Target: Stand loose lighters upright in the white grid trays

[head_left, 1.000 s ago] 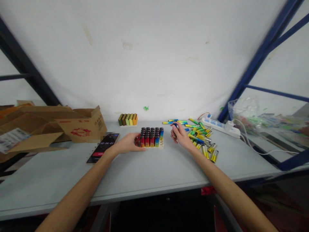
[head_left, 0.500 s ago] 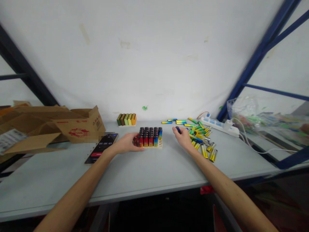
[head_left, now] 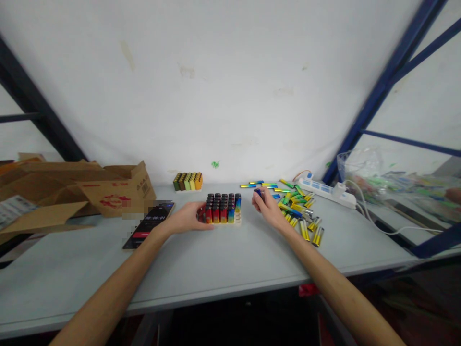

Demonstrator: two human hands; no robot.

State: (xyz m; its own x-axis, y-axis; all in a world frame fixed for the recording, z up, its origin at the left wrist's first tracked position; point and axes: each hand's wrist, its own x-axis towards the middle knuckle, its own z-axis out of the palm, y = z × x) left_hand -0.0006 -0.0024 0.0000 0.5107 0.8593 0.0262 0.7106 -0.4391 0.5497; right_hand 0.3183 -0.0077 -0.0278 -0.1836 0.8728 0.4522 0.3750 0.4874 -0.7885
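Observation:
A white tray (head_left: 238, 219) holds upright lighters (head_left: 220, 214) in rows, red, orange and blue-yellow with black tops. A gap shows in its right column, at the front. My left hand (head_left: 192, 216) is closed round the left side of this block, thumb in front. To the right of the tray, apart from it and above the table, my right hand (head_left: 264, 206) pinches a dark blue lighter (head_left: 258, 192); the fingers hide most of it. Just beyond that hand lies a loose heap of shiny yellow, green and blue lighters (head_left: 297, 206).
A second block of green-to-orange lighters (head_left: 188, 181) stands near the wall. On the left are an open cardboard box (head_left: 118, 194) and a phone (head_left: 153, 223) showing a timer. A white power strip (head_left: 326, 191) with cables and a plastic bag (head_left: 360, 168) are on the right.
My right hand has moved slightly left, towards the tray, with the blue lighter in its fingers. My left hand keeps its hold on the block. The view has shifted slightly.

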